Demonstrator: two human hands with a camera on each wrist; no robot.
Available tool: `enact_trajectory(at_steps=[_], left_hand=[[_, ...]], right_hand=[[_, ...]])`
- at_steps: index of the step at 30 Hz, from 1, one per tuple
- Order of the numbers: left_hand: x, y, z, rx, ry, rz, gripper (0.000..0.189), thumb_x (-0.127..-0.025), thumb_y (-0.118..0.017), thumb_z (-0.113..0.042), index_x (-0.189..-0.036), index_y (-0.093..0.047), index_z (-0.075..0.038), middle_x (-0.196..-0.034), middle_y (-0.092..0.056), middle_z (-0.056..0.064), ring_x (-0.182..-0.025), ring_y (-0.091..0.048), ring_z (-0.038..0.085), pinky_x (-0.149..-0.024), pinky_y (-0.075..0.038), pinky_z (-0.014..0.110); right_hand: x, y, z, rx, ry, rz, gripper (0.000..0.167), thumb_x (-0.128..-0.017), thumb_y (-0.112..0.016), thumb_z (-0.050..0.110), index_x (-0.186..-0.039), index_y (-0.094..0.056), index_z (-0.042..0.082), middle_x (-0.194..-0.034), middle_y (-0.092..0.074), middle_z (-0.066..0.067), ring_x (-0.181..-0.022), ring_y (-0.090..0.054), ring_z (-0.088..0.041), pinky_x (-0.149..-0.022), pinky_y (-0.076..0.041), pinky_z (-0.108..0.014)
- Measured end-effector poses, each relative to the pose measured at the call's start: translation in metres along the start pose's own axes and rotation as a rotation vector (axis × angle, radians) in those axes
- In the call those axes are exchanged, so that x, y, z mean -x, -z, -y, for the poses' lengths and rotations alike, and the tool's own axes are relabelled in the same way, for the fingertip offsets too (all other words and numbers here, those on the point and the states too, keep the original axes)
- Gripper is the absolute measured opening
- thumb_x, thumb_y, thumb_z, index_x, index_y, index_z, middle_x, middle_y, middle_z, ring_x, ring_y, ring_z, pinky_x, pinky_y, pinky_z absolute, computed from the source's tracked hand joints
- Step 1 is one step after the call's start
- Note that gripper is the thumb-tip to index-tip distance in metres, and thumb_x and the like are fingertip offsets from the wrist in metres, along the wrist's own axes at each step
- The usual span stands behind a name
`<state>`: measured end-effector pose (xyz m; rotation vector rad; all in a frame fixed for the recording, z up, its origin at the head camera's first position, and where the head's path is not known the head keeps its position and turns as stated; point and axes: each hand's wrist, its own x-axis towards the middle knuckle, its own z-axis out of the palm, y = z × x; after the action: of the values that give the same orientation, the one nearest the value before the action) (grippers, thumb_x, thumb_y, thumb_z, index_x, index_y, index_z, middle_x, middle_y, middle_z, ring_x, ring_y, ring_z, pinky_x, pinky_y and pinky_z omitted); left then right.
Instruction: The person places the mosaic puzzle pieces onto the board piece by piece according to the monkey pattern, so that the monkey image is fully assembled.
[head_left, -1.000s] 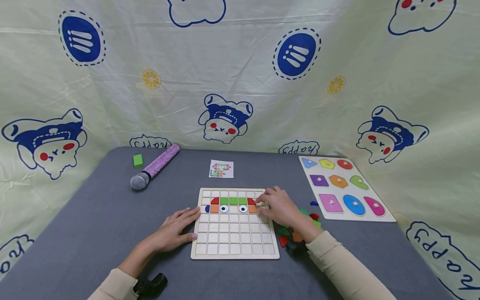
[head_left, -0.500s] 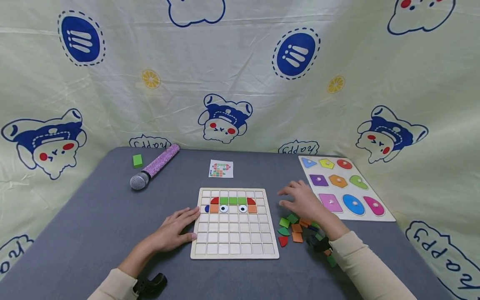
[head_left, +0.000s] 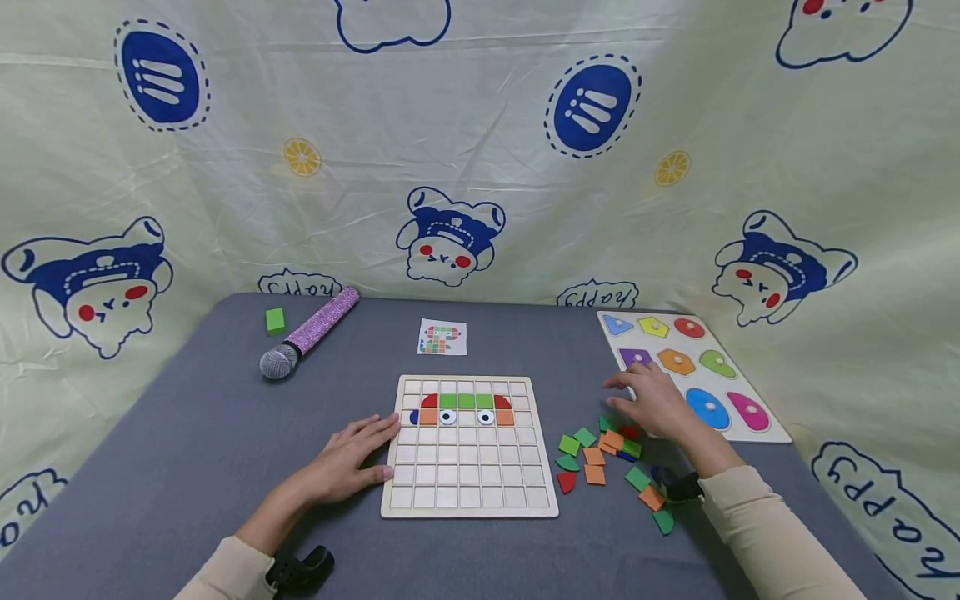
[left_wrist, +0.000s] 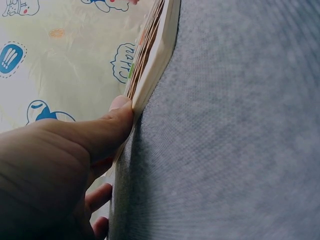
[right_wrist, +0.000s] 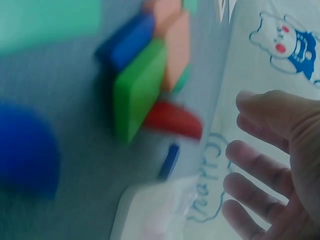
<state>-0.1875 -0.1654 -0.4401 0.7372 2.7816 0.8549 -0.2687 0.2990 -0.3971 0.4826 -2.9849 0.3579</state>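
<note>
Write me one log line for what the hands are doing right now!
left hand: touching left edge of grid board | right hand: holding nothing, near loose tiles | grid board: partly filled

Counter (head_left: 187,467): grey cloth surface, matt, weave visible up close. Board (head_left: 471,473): pale, looks like wood, smooth, matt. Tiles (head_left: 595,475): painted wood or plastic, can't tell; smooth faces. Mic (head_left: 324,322): glittery, rough-looking; head (head_left: 279,361) metal-looking mesh. Card (head_left: 442,326): looks like paper. Puzzle (head_left: 626,342): smooth white face. Backdrop (head_left: 480,158): thin creased sheet, slight sheen. Sleeves (head_left: 232,575): matt cloth.
</note>
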Motion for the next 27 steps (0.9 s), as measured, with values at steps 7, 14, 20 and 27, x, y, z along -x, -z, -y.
enact_trajectory(at_steps=[7, 14, 20, 27], left_hand=[[0.0, -0.001, 0.002, -0.009, -0.018, -0.013, 0.064, -0.091, -0.06, -0.033, -0.146, -0.036, -0.009, -0.154, -0.033, 0.009, -0.141, -0.025, 0.038, -0.104, -0.021, 0.066], [0.001, 0.0, 0.003, -0.015, -0.026, -0.023, 0.064, -0.092, -0.059, -0.035, -0.146, -0.036, -0.009, -0.153, -0.033, 0.009, -0.141, -0.026, 0.039, -0.103, -0.022, 0.066], [0.001, 0.0, 0.003, -0.012, -0.022, -0.021, 0.064, -0.092, -0.059, -0.034, -0.146, -0.036, -0.009, -0.154, -0.033, 0.009, -0.141, -0.026, 0.039, -0.103, -0.021, 0.066], [0.001, 0.0, 0.002, -0.009, -0.021, -0.021, 0.064, -0.092, -0.059, -0.034, -0.146, -0.035, -0.009, -0.154, -0.033, 0.009, -0.141, -0.026, 0.039, -0.103, -0.022, 0.067]], right_hand=[[0.0, -0.001, -0.021, -0.02, -0.019, 0.032, 0.025, -0.084, -0.068, 0.018, -0.107, -0.07, 0.009, -0.106, -0.063, -0.016, -0.098, -0.048, -0.031, -0.08, -0.039, -0.047], [0.0, -0.004, -0.034, 0.029, -0.004, 0.07, 0.024, -0.082, -0.067, 0.016, -0.105, -0.071, 0.011, -0.102, -0.062, -0.015, -0.093, -0.046, -0.031, -0.075, -0.036, -0.042], [0.001, -0.006, -0.038, 0.058, -0.008, 0.089, 0.024, -0.082, -0.064, 0.013, -0.104, -0.072, 0.01, -0.103, -0.061, -0.017, -0.093, -0.045, -0.033, -0.075, -0.037, -0.043], [0.003, -0.007, -0.039, 0.05, -0.036, 0.112, 0.023, -0.082, -0.064, 0.014, -0.104, -0.072, 0.01, -0.108, -0.059, -0.018, -0.097, -0.042, -0.035, -0.078, -0.038, -0.046]])
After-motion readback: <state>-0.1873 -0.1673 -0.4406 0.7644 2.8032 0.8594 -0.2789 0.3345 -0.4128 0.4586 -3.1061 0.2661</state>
